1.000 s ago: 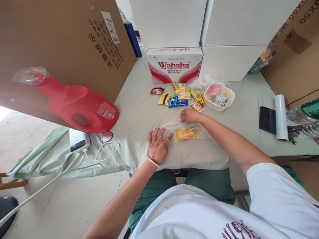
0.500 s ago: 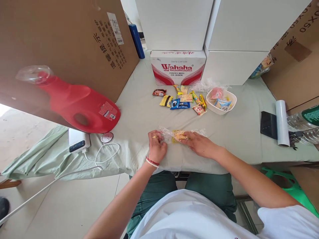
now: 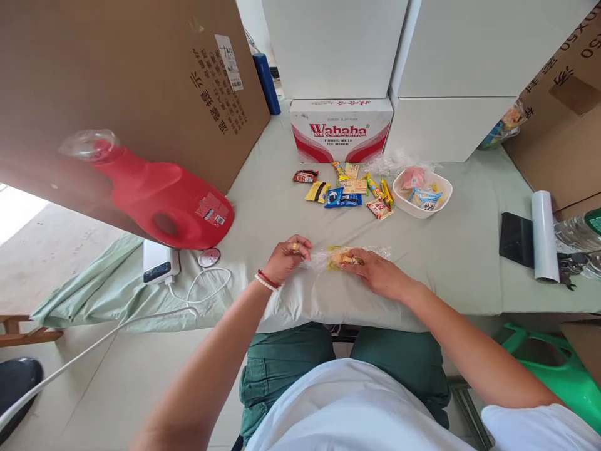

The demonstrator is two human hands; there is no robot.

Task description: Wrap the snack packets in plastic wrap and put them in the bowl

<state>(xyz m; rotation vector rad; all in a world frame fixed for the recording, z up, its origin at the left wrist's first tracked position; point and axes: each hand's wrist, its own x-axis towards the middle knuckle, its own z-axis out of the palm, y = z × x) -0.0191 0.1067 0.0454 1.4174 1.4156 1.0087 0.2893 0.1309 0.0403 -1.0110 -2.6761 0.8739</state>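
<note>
Pale green on the cloth [image 3: 263, 213] over the table. Glossy red on the jug [image 3: 159, 200], see-through at its cap. White with red waves and red lettering on the water carton [image 3: 341, 130]. Plain brown with black print on the cardboard box [image 3: 117, 81]. Yellow on the packet [image 3: 338, 255] inside the clear bag [image 3: 318, 259]. Blue, yellow, dark brown and red among the loose snacks [image 3: 342, 200]. White on the bowl [image 3: 409, 207], pink and light blue inside. Red and white beads in the bracelet [image 3: 267, 280].

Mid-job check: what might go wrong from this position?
The left hand pinches the thin clear bag while the right hand is on the yellow snack packet inside: the film may tear or slip. Both sit close to the front edge of the table, so the packet could slide off.
</note>
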